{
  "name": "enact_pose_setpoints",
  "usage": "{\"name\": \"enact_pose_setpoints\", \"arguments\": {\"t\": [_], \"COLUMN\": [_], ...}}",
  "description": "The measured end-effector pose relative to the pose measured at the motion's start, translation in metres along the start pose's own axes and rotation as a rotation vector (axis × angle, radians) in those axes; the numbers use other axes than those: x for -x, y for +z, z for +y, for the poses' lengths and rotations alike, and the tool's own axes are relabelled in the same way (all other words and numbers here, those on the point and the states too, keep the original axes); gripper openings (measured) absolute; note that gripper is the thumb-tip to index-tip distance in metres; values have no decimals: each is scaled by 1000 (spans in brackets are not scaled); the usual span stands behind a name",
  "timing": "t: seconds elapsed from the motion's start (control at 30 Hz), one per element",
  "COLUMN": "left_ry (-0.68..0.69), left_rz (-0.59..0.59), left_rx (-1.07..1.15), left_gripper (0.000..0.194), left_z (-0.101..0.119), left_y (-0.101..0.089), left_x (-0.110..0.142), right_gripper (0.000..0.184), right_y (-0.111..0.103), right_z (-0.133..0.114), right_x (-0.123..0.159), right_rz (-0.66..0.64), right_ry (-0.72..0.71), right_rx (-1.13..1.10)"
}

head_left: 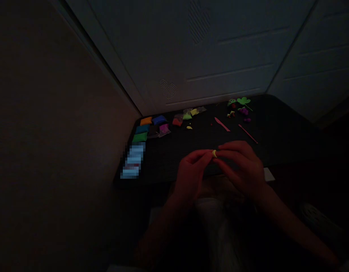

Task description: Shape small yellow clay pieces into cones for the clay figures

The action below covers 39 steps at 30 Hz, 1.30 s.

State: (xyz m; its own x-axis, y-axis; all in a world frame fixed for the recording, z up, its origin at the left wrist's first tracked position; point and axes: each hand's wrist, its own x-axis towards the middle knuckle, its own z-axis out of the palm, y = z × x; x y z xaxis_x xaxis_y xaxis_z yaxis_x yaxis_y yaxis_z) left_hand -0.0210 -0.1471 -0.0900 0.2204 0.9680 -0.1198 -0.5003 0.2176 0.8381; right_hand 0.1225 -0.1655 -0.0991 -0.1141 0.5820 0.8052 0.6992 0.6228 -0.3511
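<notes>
My left hand (191, 170) pinches a small curved piece of yellow clay (214, 153) between thumb and fingertips. From the other side my right hand (246, 164) closes on the same piece with its thumb and fingers. Both hands are above the front part of the dark table (165, 158). Beyond them lie a second bit of yellow clay (189, 127), a pink modelling knife (222, 124) and a thin pink stick tool (248, 134).
Bags of coloured clay (159, 120) lie at the table's left and back. A pixelated bright panel (133, 160) is at the left edge. A green clover shape (243, 101) and purple clay pieces (243, 111) are at the back right. A white door (219, 56) stands behind.
</notes>
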Motion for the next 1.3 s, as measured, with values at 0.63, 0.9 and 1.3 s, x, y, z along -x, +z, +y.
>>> {"name": "enact_pose_setpoints", "arguments": {"t": [0.63,0.9,1.3], "left_ry": [365,283,245], "left_rz": [-17,7,-40], "left_rx": [-578,-375,-265], "left_gripper": [12,8,11], "left_z": [8,-1,-3], "left_y": [-6,-6,-6], "left_x": [8,6,6], "right_gripper": [13,21,23], "right_y": [-7,-1,-4], "right_z": [-10,-5,-10], "right_x": [-1,2,0], "right_rz": [-30,1,6], "right_ry": [217,55,2], "right_rx": [-154,-44,-33]}}
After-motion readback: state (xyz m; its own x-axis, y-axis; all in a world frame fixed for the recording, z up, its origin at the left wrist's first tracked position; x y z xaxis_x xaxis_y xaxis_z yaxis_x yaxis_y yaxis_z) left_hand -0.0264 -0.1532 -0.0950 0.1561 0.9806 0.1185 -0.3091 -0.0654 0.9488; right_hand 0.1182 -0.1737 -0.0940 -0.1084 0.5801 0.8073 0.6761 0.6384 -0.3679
